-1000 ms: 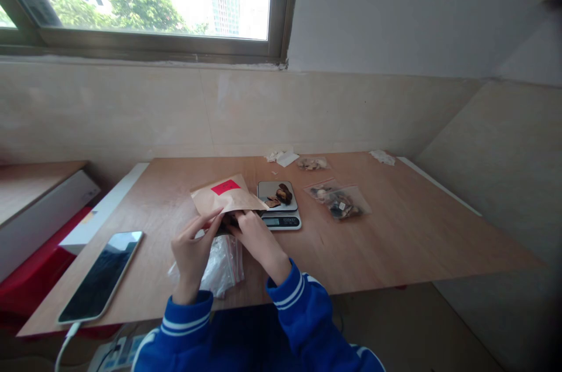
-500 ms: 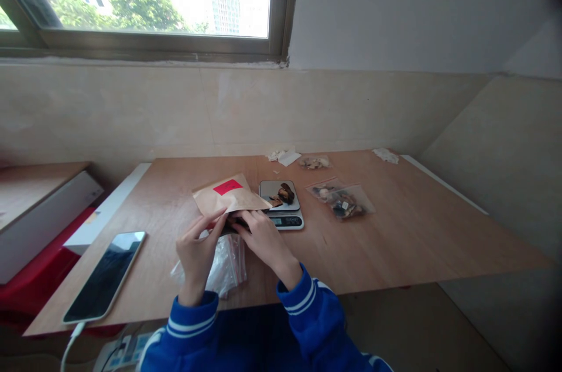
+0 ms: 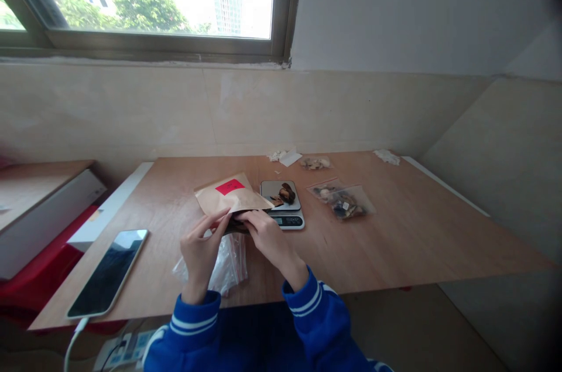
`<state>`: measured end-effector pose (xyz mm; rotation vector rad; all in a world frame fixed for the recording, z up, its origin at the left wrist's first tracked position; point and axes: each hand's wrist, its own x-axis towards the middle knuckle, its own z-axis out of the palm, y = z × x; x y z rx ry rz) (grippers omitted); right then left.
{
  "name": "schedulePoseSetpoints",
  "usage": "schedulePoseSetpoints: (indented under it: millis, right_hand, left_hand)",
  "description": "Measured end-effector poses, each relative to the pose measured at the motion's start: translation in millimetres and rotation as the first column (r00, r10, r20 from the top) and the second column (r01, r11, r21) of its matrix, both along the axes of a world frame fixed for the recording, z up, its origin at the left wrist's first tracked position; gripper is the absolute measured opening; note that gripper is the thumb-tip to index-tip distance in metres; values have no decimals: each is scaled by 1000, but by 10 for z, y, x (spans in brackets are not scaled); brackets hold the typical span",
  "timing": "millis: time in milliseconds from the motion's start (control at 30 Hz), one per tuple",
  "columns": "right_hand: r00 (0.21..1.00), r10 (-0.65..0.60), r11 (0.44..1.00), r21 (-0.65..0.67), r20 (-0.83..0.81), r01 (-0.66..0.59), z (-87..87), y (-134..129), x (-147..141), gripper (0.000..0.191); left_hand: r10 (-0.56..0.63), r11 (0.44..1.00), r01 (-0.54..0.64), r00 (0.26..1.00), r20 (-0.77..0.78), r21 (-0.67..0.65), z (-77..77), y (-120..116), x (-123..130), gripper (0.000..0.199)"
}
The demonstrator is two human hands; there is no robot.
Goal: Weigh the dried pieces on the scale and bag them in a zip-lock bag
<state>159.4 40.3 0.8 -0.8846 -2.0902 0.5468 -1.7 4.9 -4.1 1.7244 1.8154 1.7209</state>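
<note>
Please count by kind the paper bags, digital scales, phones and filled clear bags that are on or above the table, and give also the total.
Paper bag: 1
Digital scale: 1
Phone: 1
Filled clear bags: 3 (two overlapping, one farther back)
Total: 6

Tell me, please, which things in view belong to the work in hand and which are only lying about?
Likely in the work:
brown paper bag, pinched by left fingers, right fingers at its mouth
scale bearing dark pieces
probably the filled clear bags and loose clear bags

Apparently just lying about:
phone with its cable
white scraps at the back of the table
</note>
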Motion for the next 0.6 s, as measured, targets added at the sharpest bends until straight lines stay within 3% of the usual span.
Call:
schedulePoseSetpoints:
  millis: [133,267,367,467,600]
  right_hand:
    - [965,52,995,91,-256,-29,141,-119,72,21]
    - [906,-4,997,70,-423,37,183,-218,302,16]
    - [887,-188,980,-14,-422,201,20,-167,595,9]
    - [867,-383,921,-57,-317,386,-244,34,867,9]
    - [901,-400,916,-97,-169,388,-529,410,1012,13]
  left_hand:
    - [7,1000,-7,1000,-4,-20,23,24,-16,27]
    - [27,999,-27,1000,-16,-35,79,62,-51,28]
    - [52,998,-53,998,-23,-38,124,96,-74,30]
    - [61,997,-61,998,-16,-43,147,119,-79,30]
    - [63,997,-64,998,-25,-34,149,120,-65,31]
